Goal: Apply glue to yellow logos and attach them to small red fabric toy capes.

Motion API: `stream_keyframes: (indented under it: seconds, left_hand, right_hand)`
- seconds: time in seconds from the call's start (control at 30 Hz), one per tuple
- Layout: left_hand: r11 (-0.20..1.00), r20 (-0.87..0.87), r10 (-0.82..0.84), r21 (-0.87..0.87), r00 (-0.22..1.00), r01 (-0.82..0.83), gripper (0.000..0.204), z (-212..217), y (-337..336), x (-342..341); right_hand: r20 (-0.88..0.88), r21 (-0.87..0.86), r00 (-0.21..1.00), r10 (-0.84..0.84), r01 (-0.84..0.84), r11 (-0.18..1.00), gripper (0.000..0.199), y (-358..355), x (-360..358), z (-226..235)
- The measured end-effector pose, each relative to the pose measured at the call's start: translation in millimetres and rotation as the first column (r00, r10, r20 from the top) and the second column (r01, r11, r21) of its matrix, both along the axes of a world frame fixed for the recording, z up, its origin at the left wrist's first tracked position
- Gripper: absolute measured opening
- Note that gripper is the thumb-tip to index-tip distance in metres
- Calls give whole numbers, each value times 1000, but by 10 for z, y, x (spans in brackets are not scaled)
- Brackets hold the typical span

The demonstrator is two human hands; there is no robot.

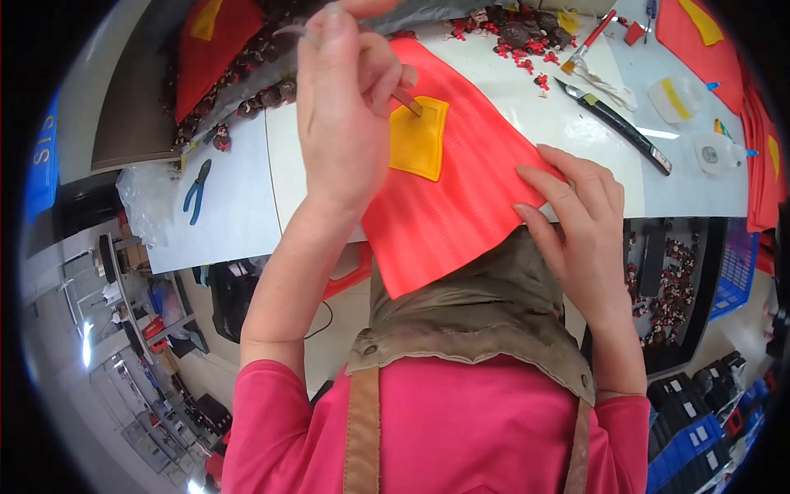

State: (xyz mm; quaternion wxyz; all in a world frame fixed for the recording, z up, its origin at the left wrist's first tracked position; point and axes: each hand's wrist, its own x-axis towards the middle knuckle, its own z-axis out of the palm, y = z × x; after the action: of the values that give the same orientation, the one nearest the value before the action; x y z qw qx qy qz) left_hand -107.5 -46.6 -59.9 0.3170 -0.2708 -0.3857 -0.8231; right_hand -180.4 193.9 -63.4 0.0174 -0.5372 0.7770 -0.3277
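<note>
A red ribbed, flexible-looking sheet (461, 210) lies across the front of the table, its near corner hanging over the edge toward my lap. On it sits a yellow patch (420, 152) with a raised rim, partly covered by my left hand (346, 115). That hand is closed around a slim tool with a flat brown tip (406, 100), which is over the upper part of the patch. Most of the tool is hidden by the fingers, so its kind is unclear. My right hand (580, 214) grips the sheet's right edge, its fingertips lying on the red surface.
Right of the sheet lie a black utility knife (617, 123), a red-handled brush (591, 41) and clear bottles (717, 154). Blue-handled pliers (197, 193) lie at left. Dark and red small pieces (527, 37) are heaped behind. More red sheets (704, 49) are at far right.
</note>
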Motion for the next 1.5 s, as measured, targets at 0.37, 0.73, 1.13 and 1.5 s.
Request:
stream_keyframes:
  seconds: [0.37,0.73,1.13,1.5]
  left_hand:
    - [999,-113,12,-28,993,-15,32,-117,109,-203]
    - [824,447,565,-335,693,-456,23,26,331,136]
    - [689,491,723,-468,486,-553,23,171,498,28]
    - [749,485,662,-423,571,-509,22,98,452,89]
  right_hand:
    - [93,-4,996,-7,7,1000,29,-2,44,-1]
    - [72,-4,997,-22,22,1000,28,12,64,-19]
    - [445,-296,854,-271,425,855,19,502,-112,-31]
    - [410,-325,806,-428,567,757,54,501,-409,73]
